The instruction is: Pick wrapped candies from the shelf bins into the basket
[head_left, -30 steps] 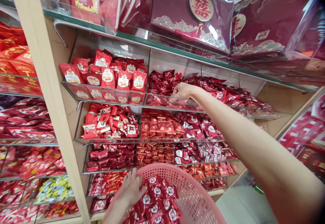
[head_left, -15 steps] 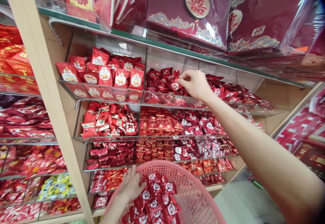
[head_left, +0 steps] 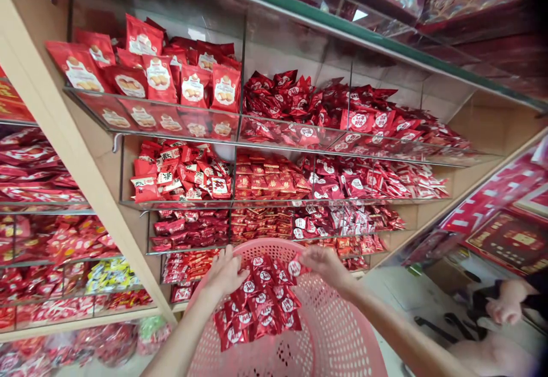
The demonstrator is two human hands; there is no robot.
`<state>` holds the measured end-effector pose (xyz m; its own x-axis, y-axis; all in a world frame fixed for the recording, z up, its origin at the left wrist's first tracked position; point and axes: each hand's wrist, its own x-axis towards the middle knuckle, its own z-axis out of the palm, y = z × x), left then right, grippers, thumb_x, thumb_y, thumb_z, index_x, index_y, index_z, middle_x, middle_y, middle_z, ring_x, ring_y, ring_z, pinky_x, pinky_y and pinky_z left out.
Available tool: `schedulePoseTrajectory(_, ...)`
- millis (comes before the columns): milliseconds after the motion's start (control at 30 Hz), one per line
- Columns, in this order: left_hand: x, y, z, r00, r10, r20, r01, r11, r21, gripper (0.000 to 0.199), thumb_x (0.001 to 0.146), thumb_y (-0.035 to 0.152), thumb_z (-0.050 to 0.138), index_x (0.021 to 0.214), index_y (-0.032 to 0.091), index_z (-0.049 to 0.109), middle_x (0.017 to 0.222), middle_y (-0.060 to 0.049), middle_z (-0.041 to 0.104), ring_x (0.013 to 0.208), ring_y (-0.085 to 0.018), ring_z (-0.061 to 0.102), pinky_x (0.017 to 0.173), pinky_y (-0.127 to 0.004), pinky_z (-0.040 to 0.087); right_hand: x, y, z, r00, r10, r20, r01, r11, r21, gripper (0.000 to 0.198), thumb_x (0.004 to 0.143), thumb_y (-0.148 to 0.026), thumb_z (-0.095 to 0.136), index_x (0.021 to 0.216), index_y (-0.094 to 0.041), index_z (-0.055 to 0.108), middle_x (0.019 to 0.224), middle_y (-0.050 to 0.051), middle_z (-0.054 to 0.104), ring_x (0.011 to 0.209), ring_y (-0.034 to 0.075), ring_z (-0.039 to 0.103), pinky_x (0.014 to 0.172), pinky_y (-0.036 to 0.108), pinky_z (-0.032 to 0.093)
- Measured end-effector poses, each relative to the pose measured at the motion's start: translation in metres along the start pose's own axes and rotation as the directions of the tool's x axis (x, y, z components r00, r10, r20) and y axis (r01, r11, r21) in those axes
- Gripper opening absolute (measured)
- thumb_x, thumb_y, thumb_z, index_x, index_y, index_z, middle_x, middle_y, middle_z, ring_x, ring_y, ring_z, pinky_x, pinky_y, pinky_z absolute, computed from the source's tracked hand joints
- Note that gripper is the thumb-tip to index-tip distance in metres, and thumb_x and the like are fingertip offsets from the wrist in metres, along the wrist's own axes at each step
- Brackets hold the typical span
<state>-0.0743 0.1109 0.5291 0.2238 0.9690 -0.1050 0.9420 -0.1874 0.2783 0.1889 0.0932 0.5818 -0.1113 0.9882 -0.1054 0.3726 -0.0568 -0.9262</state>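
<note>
Glossy red packets in perforated pink plastic basket [head_left: 334, 337].
Left hand [head_left: 225, 272] lies flat, fingers spread, on the packet heap [head_left: 257, 308]; right hand [head_left: 323, 263] pinches one crinkled packet [head_left: 294, 267] above it.

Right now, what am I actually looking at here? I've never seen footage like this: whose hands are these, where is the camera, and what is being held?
The camera sits on a person's head, looking forward and down, so both bare hands are that person's own. The left hand rests on a pile of red sweet packets in a pink basket. The right hand pinches one red packet over that pile. Behind stand glass shelves packed with more red packets. Another person's hand shows at the lower right.
</note>
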Motion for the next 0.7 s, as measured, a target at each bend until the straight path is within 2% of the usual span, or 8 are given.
schedulePoseTrajectory(67,-0.001,0.001,-0.002,1.000,0.001,0.000,-0.001,1.000,0.000,0.032,0.079,0.045,0.043,0.078,0.017,0.059,0.109,-0.013,0.048,0.103,-0.029,0.048,0.087,-0.043,0.039,-0.007,0.037,0.009,0.979,0.202,0.035,-0.203,0.979,0.030,0.035,0.062,-0.046,0.071,0.063,-0.015,0.054,0.055,-0.003,0.052,0.051,0.009,0.046,0.048,0.022,0.038)
schedulePoseTrajectory(133,-0.001,0.002,-0.003,1.000,0.005,-0.001,-0.005,1.000,0.002,0.032,0.079,0.044,0.043,0.078,0.017,0.059,0.109,-0.013,0.047,0.104,-0.029,0.048,0.085,-0.042,0.039,-0.013,0.058,0.014,0.934,0.351,0.071,-0.354,0.934,0.038,0.032,0.060,-0.041,0.072,0.060,-0.016,0.053,0.054,-0.003,0.052,0.049,0.009,0.047,0.046,0.021,0.036)
schedulePoseTrajectory(267,-0.002,0.003,-0.005,1.000,0.006,0.006,-0.006,1.000,0.000,0.033,0.079,0.045,0.042,0.078,0.016,0.059,0.109,-0.014,0.047,0.105,-0.030,0.047,0.085,-0.042,0.039,-0.017,0.072,0.017,0.835,0.533,0.135,-0.543,0.839,0.045,0.023,0.062,-0.030,0.071,0.060,-0.015,0.054,0.053,-0.002,0.053,0.049,0.009,0.052,0.046,0.019,0.035)
schedulePoseTrajectory(367,-0.001,0.003,-0.005,1.000,0.004,0.003,-0.004,1.000,0.000,0.034,0.079,0.046,0.042,0.077,0.016,0.059,0.108,-0.014,0.048,0.104,-0.031,0.047,0.086,-0.042,0.038,-0.009,0.077,0.018,0.789,0.589,0.175,-0.607,0.791,0.079,0.018,0.065,-0.026,0.070,0.065,-0.015,0.056,0.059,0.000,0.058,0.051,0.009,0.054,0.049,0.019,0.038)
schedulePoseTrajectory(533,0.001,0.003,-0.003,1.000,0.008,-0.004,-0.008,1.000,0.002,0.032,0.078,0.044,0.042,0.078,0.017,0.059,0.106,-0.014,0.049,0.102,-0.030,0.048,0.085,-0.042,0.038,-0.001,0.087,0.024,0.739,0.653,0.163,-0.673,0.725,0.148,0.018,0.067,-0.023,0.070,0.074,-0.016,0.055,0.069,0.001,0.062,0.054,0.010,0.057,0.053,0.022,0.043)
schedulePoseTrajectory(700,0.001,0.003,-0.004,1.000,0.006,-0.001,-0.006,1.000,-0.003,0.031,0.078,0.044,0.042,0.078,0.017,0.058,0.106,-0.014,0.049,0.103,-0.030,0.048,0.085,-0.042,0.038,-0.003,0.086,0.027,0.721,0.683,0.118,-0.693,0.705,0.152,0.018,0.071,-0.026,0.068,0.073,-0.017,0.053,0.065,-0.001,0.061,0.049,0.008,0.055,0.051,0.020,0.042)
